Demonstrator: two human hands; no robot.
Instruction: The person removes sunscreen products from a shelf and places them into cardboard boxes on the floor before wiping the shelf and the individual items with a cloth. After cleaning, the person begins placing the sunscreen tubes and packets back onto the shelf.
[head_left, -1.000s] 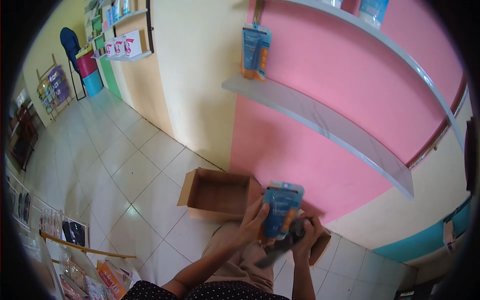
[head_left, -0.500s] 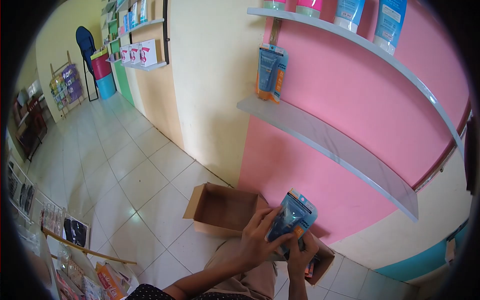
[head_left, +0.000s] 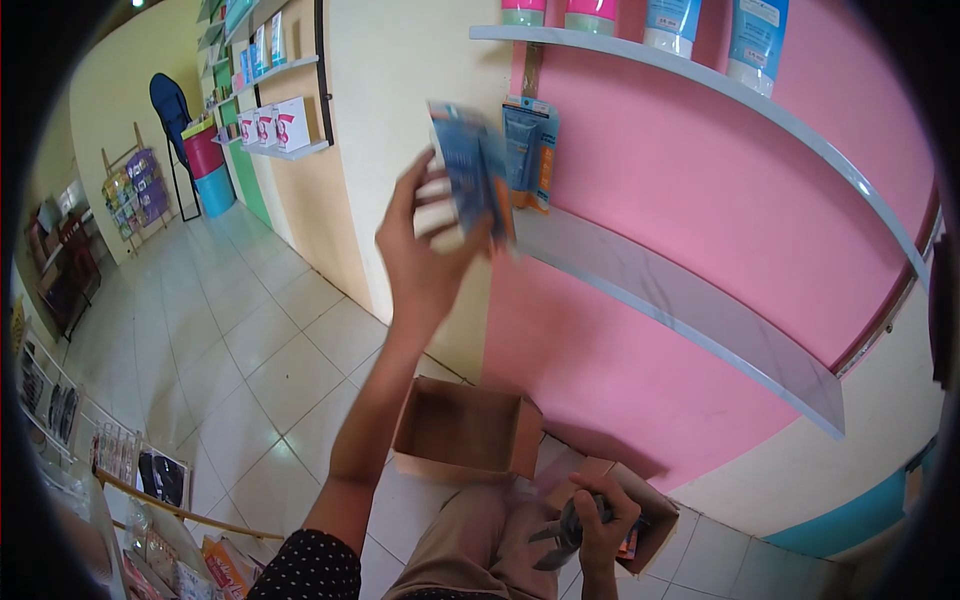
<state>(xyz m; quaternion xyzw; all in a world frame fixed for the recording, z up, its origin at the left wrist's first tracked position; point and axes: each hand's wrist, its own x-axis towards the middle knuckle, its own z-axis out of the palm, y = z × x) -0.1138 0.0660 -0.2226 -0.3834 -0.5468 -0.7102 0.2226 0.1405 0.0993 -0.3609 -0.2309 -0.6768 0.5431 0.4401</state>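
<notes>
My left hand (head_left: 430,240) is raised near the left end of the lower shelf (head_left: 640,270), its fingers closed around a blue and orange blister pack (head_left: 470,170), which is blurred. Just behind it, a similar pack (head_left: 528,150) stands upright on that shelf's left end. Low down, my right hand (head_left: 608,515) grips a dark grey tool-like object (head_left: 565,535) above my lap, beside an open carton (head_left: 655,525) with orange and blue packs partly visible inside.
An open cardboard box (head_left: 525,440) sits on the tiled floor (head_left: 250,370). Tubes (head_left: 672,25) stand on the curved upper shelf (head_left: 720,75). A rack with goods (head_left: 165,475) is at lower left. Boxes (head_left: 290,123) are on far wall shelves.
My left hand has risen from my lap towards the lower shelf, carrying the pack. My right hand has let go of the pack and stayed low; the dark object now shows in it.
</notes>
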